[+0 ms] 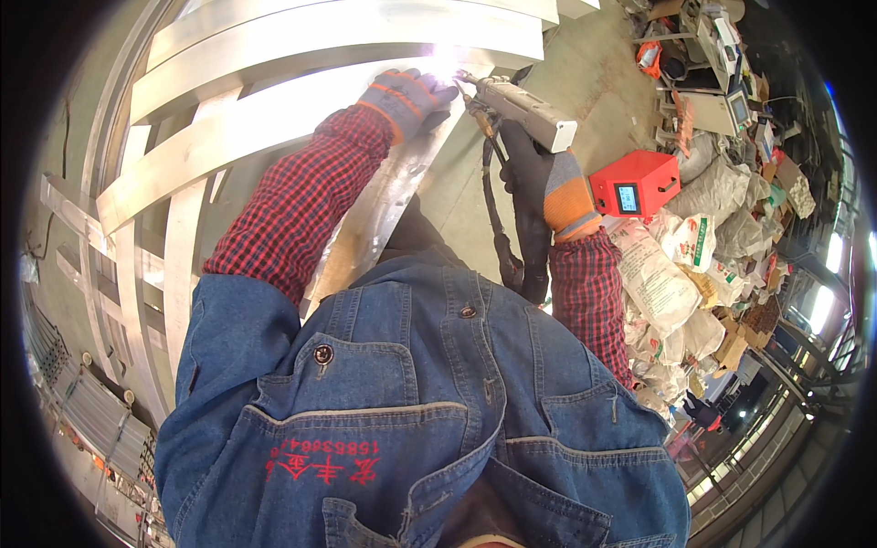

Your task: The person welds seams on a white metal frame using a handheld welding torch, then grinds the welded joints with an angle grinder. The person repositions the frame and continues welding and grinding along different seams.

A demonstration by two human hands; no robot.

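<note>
- Smooth, flat metal slats [251,119].
- Your gloved left hand [409,100], over a slat beside the white glow [444,62]; whether its fingers grip, I cannot tell.
- Your right hand [545,175], wrapped around the boxy welding torch [525,110], its tip at the glow.
- Angular red case [637,166], crumpled sacks [656,281].

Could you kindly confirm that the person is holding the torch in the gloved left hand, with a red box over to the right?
Not quite: the head view shows the torch in the gloved right hand, not the left hand. The red box is indeed over to the right.
</note>
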